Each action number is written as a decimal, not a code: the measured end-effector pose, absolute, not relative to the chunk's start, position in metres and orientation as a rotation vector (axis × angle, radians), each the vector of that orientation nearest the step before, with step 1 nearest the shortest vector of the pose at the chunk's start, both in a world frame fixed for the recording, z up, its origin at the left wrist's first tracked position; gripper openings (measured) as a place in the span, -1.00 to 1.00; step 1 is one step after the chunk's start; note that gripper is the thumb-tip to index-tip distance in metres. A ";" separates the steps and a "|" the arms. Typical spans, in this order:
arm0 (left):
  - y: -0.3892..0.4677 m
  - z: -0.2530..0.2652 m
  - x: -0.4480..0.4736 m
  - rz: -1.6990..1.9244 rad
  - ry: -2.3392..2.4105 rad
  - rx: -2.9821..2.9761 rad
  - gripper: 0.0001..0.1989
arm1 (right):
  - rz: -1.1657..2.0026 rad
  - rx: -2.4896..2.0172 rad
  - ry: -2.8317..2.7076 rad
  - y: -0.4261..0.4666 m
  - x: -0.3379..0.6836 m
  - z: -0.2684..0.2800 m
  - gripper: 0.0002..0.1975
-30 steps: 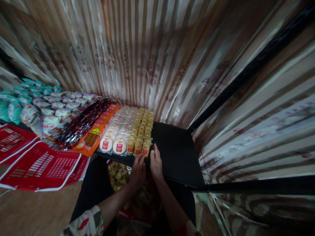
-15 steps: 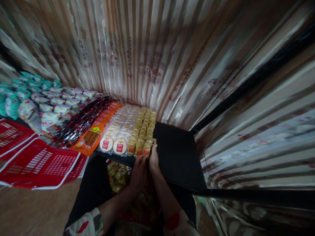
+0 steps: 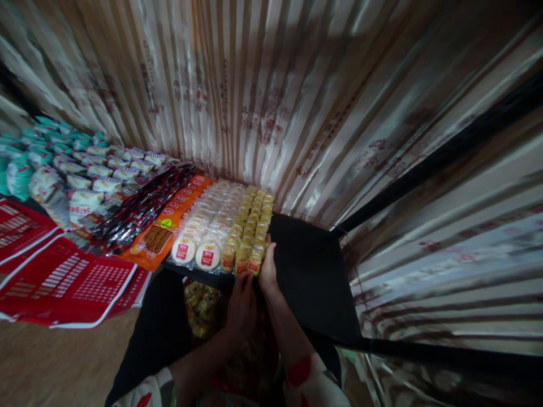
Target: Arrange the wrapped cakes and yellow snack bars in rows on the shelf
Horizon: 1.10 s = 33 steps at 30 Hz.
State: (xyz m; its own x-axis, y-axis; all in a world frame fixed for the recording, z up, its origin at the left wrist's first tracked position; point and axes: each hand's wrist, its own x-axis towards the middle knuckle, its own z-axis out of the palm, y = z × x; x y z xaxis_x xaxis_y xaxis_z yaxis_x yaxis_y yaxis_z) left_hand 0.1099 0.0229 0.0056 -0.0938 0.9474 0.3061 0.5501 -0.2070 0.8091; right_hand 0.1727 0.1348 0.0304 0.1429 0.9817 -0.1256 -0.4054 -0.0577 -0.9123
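Small yellow-wrapped snack packs [image 3: 250,226] stand in tight rows at the right end of the laid-out goods on a black shelf [image 3: 309,271]. Along the right side of the front packs lies my right hand [image 3: 268,271], flat with its fingers stretched out. My left hand [image 3: 242,305] reaches up from below, and its extended fingertips touch the bottom front of the nearest yellow packs. Neither hand has a pack enclosed in it. Below the shelf edge, between my legs, a bag of more yellow packs [image 3: 201,305] is partly hidden by my left arm.
Left of the yellow rows are round white crackers [image 3: 207,254], an orange snack bag [image 3: 155,240], dark shiny packets [image 3: 139,209], white packs [image 3: 87,203] and green packs [image 3: 19,172]. Red baskets [image 3: 72,282] hang in front. A striped curtain [image 3: 263,102] and black poles [image 3: 407,169] border the shelf.
The view has shifted slightly. Both hands remain at the front and right side of the yellow packs, in nearly the same pose.
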 end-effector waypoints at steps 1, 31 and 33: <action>0.023 0.005 0.110 1.220 1.633 1.748 -0.58 | 1.341 -1.027 -0.701 0.137 0.173 0.033 -0.36; 0.016 0.005 0.114 1.113 1.659 1.630 -0.57 | 1.358 -1.045 -0.845 0.241 0.191 0.058 -0.28; 0.017 0.005 0.114 1.117 1.653 1.643 -0.57 | 1.352 -1.035 -0.849 0.242 0.191 0.061 -0.31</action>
State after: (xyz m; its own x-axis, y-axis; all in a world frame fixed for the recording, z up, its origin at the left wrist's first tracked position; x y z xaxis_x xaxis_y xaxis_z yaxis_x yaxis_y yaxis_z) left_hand 0.1138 0.0172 0.0048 -0.1014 0.9802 0.1702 0.5232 -0.0930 0.8471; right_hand 0.1908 0.2416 0.0611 0.0668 0.9936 -0.0911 -0.3501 -0.0621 -0.9346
